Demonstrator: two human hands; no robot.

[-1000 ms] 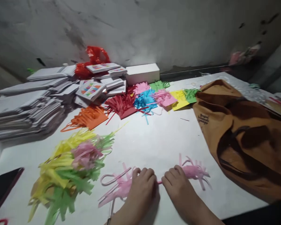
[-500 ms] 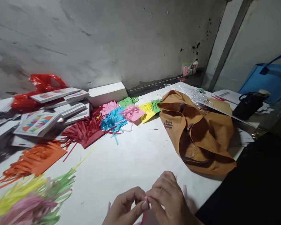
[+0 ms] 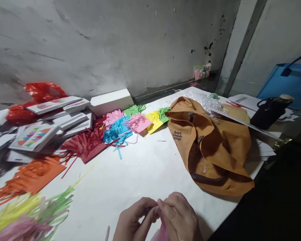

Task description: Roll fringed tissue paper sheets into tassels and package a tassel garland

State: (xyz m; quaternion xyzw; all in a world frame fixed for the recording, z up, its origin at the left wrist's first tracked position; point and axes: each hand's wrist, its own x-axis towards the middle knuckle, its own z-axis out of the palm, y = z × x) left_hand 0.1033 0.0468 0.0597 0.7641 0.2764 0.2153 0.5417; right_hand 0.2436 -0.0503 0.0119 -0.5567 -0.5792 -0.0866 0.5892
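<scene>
Low in the head view, both my hands meet over the white table [image 3: 130,180]. The thumb and fingers of my left hand [image 3: 137,217] pinch the top of a piece of pink tissue paper [image 3: 162,231]. My right hand [image 3: 180,214] grips the same paper, its fingertips touching those of my left hand. The paper hangs down between the hands, and its lower part runs out of the frame. A pale strip [image 3: 107,233] shows left of my left hand.
Fringed paper in orange [image 3: 50,174], dark red [image 3: 95,150], blue [image 3: 117,132] and other colours lies to the left, with tasselled bundles [image 3: 30,217] nearer. Behind are stacked boxes [image 3: 35,137] and a red plastic bag [image 3: 43,93]. A brown cloth bag [image 3: 215,150] and black bottle [image 3: 271,112] lie right.
The view has shifted slightly. My fingertips have drawn closer together at the top of the pink paper, and my right hand's fingers have turned more upright.
</scene>
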